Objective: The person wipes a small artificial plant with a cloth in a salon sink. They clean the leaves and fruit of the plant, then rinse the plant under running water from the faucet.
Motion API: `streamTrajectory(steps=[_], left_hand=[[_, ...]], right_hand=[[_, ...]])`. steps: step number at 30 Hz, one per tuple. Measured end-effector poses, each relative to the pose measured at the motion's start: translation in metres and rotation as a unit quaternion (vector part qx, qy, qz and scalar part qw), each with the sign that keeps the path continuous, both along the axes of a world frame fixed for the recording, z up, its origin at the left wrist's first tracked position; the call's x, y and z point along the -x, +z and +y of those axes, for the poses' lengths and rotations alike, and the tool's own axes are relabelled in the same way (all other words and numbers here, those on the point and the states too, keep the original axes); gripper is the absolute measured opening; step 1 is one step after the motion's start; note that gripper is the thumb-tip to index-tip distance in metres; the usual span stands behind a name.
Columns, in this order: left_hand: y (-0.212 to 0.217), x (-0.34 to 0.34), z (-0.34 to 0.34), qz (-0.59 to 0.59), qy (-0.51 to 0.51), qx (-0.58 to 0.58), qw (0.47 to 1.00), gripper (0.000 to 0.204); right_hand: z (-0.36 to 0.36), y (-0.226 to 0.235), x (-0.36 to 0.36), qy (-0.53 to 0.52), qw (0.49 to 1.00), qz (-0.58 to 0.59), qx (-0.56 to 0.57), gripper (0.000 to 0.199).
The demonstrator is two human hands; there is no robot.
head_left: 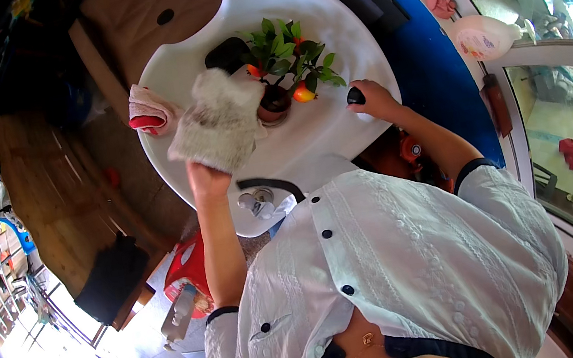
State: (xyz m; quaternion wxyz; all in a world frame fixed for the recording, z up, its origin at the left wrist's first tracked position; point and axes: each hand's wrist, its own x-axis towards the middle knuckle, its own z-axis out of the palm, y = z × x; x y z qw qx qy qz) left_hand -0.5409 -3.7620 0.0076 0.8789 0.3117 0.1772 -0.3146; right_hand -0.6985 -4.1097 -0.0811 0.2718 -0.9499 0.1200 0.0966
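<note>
The left hand (207, 179) clamps a grey cloth (218, 121) beside the potted plant (280, 70). The right hand's (372, 99) fingers close on a small black object (355, 96). A careless swipe could topple the pot.

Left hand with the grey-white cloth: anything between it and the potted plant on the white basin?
Nothing visible. The left hand holds the shaggy grey-white cloth, whose far edge already reaches the small brown potted plant on the white basin. The folded pink towel lies off to the left.

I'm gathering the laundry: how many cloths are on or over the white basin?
2. A grey-white cloth is held by the left hand over the basin, beside the potted plant. A folded pink-and-red cloth lies on the basin's left rim. Others may be hidden.
</note>
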Motion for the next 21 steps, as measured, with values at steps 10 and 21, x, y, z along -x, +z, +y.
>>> streamTrajectory(steps=[10, 21], left_hand=[[-0.082, 0.011, -0.098, 0.149, -0.114, -0.006, 0.982, 0.039], [-0.109, 0.047, -0.106, 0.134, -0.106, 0.024, 0.985, 0.029]], right_hand=[[0.038, 0.046, -0.026, 0.039, 0.964, -0.130, -0.229, 0.057], [0.099, 0.049, -0.025, -0.011, 0.945, -0.265, -0.193, 0.057]])
